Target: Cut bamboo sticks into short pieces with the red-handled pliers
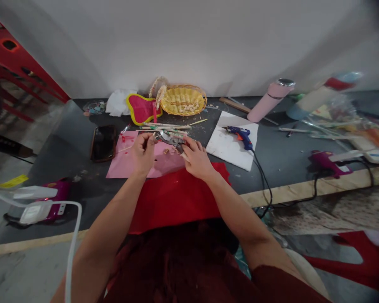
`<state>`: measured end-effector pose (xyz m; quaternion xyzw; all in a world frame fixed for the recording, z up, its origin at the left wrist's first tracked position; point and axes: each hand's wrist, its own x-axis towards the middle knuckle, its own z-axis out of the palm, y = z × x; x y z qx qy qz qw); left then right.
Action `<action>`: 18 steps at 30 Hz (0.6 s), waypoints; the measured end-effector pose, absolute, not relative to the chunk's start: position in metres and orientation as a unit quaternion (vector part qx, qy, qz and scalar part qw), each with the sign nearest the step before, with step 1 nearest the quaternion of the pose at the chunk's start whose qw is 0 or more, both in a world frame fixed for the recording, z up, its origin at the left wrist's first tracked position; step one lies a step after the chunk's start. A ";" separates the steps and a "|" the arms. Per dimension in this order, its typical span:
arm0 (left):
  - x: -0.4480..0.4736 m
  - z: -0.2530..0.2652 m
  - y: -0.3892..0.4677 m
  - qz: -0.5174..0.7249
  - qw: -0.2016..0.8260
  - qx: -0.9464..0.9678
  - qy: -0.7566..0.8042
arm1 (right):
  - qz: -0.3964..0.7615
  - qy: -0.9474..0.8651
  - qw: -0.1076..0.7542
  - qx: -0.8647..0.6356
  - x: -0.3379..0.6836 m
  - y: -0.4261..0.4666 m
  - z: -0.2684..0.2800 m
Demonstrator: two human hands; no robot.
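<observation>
My right hand [197,158] is wrapped round the handles of metal pruning shears [169,139], whose jaws point left. My left hand [143,153] is closed in a pinch at the jaws, on a thin pale stick [125,148] that shows at its left side. Under both hands lies a pink sheet [123,167] with small cut bits [166,151] on it. Just beyond the hands, several wooden sticks in printed wrappers [167,126] lie in a loose pile. Red cloth [183,198] hangs over the near edge below my wrists.
A wicker basket [177,110] holds small pale pieces. Left of it are a yellow-edged red shape [141,110] and a phone [103,144]. On the right, a blue glue gun [240,134] rests on a white board [230,153], its cord crossing the edge, near a pink bottle [268,103].
</observation>
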<state>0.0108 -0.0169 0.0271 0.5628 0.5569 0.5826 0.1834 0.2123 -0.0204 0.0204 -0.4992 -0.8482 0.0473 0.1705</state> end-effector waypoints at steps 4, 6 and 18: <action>0.012 0.029 -0.017 0.593 0.207 0.558 0.543 | 0.055 -0.850 0.173 -0.495 0.212 -0.021 0.023; 0.013 0.031 -0.017 0.600 0.212 0.559 0.532 | 0.057 -0.850 0.173 -0.494 0.213 -0.021 0.022; 0.018 0.030 -0.020 0.564 0.246 0.594 0.518 | 0.063 -0.851 0.178 -0.490 0.214 -0.021 0.022</action>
